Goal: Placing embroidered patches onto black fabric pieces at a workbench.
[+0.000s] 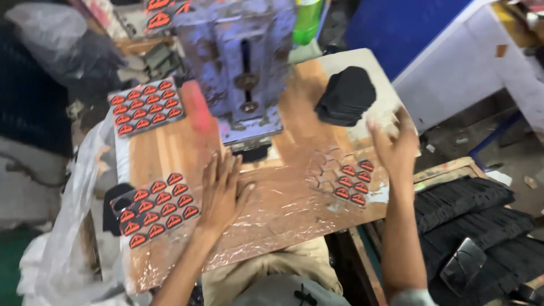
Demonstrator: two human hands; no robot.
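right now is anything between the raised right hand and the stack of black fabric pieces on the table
Nothing visible lies between them. The right hand is lifted, fingers spread, just right of and below the stack of black fabric pieces, with only bare table top in the gap. The sheet of orange-and-black badges sits lower, out of that path.

Red-orange badges [158, 208] on black sheets, a blue-grey press [243, 62], a black stack [347, 95], brown wooden table [164, 150].

Left hand [222, 190]: flat, palm down, fingers spread, just below the grey-blue metal press [241, 62].
Right hand [395, 148]: raised, open, fingers loosely curled, to the right of that press.
Forearms: both bare, reaching forward.
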